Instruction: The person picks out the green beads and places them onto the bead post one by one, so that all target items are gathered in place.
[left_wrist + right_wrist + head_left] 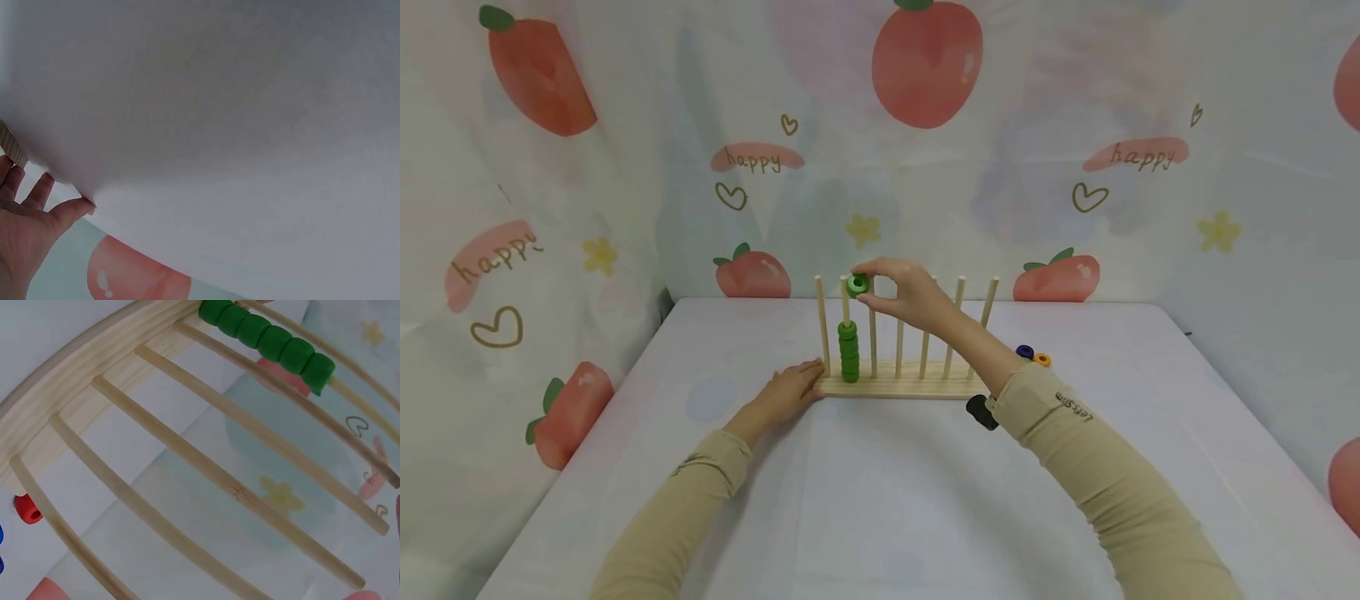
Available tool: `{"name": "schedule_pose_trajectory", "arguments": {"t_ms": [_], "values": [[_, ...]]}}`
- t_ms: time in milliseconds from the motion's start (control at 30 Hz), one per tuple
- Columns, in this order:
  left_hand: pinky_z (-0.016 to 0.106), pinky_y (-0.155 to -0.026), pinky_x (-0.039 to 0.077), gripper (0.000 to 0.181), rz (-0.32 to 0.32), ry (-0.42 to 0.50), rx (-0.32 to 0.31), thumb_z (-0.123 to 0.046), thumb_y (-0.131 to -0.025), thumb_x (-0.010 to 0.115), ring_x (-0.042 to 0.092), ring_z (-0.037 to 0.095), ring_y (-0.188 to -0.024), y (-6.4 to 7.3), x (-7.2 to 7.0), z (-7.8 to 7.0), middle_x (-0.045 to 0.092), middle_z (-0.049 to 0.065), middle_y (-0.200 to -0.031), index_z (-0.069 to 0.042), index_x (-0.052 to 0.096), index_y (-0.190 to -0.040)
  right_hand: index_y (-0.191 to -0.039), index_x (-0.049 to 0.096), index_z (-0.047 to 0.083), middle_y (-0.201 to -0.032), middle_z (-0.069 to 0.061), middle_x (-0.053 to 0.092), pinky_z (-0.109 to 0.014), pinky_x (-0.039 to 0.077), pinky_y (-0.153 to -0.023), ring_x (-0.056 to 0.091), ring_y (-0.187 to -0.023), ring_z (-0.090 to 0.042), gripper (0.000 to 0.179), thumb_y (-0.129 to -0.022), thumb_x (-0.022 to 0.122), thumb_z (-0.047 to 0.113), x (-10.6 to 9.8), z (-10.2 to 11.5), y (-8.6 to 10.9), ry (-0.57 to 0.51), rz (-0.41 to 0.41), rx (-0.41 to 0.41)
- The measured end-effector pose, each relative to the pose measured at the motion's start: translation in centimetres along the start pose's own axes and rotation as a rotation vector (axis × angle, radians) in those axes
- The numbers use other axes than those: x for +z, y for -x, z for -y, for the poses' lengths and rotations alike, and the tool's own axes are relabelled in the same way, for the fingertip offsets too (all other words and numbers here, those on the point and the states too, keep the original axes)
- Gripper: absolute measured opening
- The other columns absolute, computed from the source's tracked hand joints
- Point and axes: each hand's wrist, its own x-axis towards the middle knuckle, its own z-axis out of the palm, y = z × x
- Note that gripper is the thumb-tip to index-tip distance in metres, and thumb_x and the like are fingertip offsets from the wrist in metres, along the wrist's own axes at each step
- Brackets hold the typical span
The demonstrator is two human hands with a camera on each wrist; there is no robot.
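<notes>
My right hand point(913, 293) pinches a green ring point(852, 292) between thumb and fingers, close to the top of the second peg from the left. Below it, several green rings point(849, 354) are stacked on that same peg; the right wrist view shows this green stack point(273, 342) at upper right. The pegs stand upright in a long pale wooden base point(895, 388). At the base's left end rests my left hand point(786, 393), fingers extended and touching the wood. In the left wrist view the left hand's thumb point(72, 212) is spread away from the fingers.
Beyond the base's right end lie a dark purple ring point(1024, 351) and an orange ring point(1042, 360). A red ring point(27, 509) and part of something blue show in the right wrist view. A small black object point(981, 412) is beside the right wrist. Fruit-printed cloth walls surround the table.
</notes>
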Motion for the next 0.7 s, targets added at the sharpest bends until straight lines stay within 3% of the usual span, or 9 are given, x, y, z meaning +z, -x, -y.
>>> {"name": "schedule_pose_trajectory", "arguments": {"t_ms": [433, 700], "values": [[0.072, -0.096, 0.031, 0.052, 0.002, 0.011, 0.01, -0.027, -0.097, 0.052, 0.04, 0.042, -0.132, -0.1, 0.0, 0.1, 0.037, 0.017, -0.149, 0.001, 0.042, -0.14, -0.118, 0.06, -0.006, -0.111, -0.02, 0.066, -0.038, 0.047, -0.099, 0.062, -0.103, -0.029, 0.034, -0.089, 0.065, 0.009, 0.7, -1.3, -2.7, -0.139, 0.037, 0.184], [0.073, -0.097, 0.028, 0.052, -0.012, 0.016, 0.009, -0.027, -0.097, 0.052, 0.04, 0.042, -0.132, 0.0, 0.2, 0.1, 0.037, 0.016, -0.149, 0.001, 0.041, -0.14, -0.116, 0.061, -0.005, -0.109, -0.018, 0.067, -0.039, 0.048, -0.097, 0.062, -0.102, -0.028, 0.033, -0.089, 0.066, 0.013, 1.2, -1.3, -2.8, -0.1, 0.051, 0.226]]}}
